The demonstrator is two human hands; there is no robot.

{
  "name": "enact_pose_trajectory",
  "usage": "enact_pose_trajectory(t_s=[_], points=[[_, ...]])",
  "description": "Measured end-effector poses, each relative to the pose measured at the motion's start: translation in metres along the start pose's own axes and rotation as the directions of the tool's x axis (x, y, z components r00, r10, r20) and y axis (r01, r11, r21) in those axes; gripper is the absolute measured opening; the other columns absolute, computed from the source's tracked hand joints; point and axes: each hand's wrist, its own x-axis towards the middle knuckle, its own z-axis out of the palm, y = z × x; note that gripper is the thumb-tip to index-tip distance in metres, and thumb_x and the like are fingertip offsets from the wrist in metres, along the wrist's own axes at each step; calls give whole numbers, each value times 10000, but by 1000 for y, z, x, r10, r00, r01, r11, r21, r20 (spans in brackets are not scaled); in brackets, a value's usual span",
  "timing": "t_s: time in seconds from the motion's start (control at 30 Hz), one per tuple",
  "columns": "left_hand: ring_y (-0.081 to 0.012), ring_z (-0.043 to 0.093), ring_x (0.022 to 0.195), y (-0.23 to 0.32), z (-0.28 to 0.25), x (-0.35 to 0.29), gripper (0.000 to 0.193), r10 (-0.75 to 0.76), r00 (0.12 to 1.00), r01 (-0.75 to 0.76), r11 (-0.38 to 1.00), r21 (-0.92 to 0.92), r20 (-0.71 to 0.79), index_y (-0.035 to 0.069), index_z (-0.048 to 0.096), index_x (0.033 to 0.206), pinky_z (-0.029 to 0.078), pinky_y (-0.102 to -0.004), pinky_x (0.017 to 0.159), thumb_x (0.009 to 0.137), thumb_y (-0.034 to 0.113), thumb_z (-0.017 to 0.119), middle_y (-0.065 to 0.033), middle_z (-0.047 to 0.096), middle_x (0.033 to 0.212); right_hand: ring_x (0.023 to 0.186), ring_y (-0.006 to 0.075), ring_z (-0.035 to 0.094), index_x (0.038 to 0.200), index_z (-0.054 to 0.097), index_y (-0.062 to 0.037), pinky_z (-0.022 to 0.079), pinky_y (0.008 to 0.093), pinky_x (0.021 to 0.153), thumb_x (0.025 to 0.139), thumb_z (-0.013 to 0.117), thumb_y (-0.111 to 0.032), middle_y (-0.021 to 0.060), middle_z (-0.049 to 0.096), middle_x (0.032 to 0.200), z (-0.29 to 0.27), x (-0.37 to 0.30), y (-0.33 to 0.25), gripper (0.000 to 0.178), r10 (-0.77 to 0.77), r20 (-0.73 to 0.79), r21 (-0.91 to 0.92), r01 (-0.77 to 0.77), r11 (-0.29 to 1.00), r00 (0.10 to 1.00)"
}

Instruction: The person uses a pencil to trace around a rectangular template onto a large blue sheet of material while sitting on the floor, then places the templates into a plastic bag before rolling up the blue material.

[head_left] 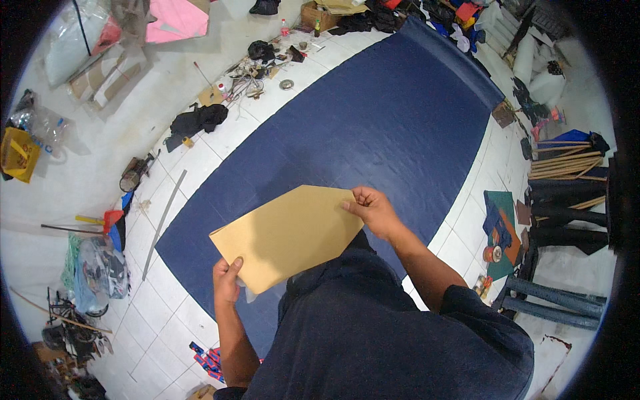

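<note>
Brown card, stiff and flat, sits between my two hands: a pattern piece with one pointed end, held out in front of my chest above the long sheet of navy fabric spread over the white tiled floor. Looking down from my head, I see my left hand clamped on the lower corner of the card, thumb on top and fingers tucked underneath, and my right hand pinching the upper right edge, fingers curled shut over it. The card hangs clear of the cloth, tilted, its pointed end toward my left. A thin metal ruler lies on the tiles just beside the fabric's left edge, and a black bundle of cloth rests farther up on the floor, with small tools and clutter near it. At my right, wooden sticks are stacked beside dark rolls. I judge the risks to be simple ones: with only two corner grips, the card could bow or twist and land askew on the cloth; a slack pinch at either corner could let it slide and crease; and my feet, hidden below my shirt, could drag wrinkles into the fabric.
</note>
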Motion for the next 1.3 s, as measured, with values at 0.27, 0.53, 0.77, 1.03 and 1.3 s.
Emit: enact_pose_trajectory(t_s=[0.27,0.53,0.77,1.03,1.3], points=[[-235,660,1040,-6,0,-13,409,-32,999,31,998,-56,-18,-19,603,1218,514,-362,918,885,200,693,-108,677,1168,874,107,553,1114,547,-34,475,305,756,967,644,-197,15,600,931,9,4,12,240,-75,75,-90,82,993,994],[-191,676,906,3,15,-16,343,43,991,-59,990,-130,-124,-5,677,1052,519,-334,825,953,318,616,-103,715,1011,859,112,518,1158,513,-80,465,319,721,996,599,-239,24,561,905,0,4,14,243,-104,119,-123,119,985,987],[-161,658,801,14,26,10,260,149,979,-156,987,-40,-137,35,644,883,510,-313,725,971,277,610,-74,703,917,849,106,526,1159,515,-77,459,322,703,998,592,-263,29,574,914,-12,18,17,258,-186,85,-75,192,978,979],[-153,644,780,39,48,19,345,132,975,-121,990,73,-176,35,645,856,491,-300,681,977,355,597,-66,691,873,857,117,537,1133,516,-92,467,333,721,999,587,-291,46,594,916,-25,4,12,250,-173,72,-137,181,974,982],[-89,541,667,30,38,35,311,121,983,-106,989,107,-142,70,637,821,395,-278,566,970,342,613,12,609,748,814,124,562,1149,531,-86,484,337,687,985,610,-302,51,616,899,-31,-3,22,283,-68,0,-118,68,991,998]])
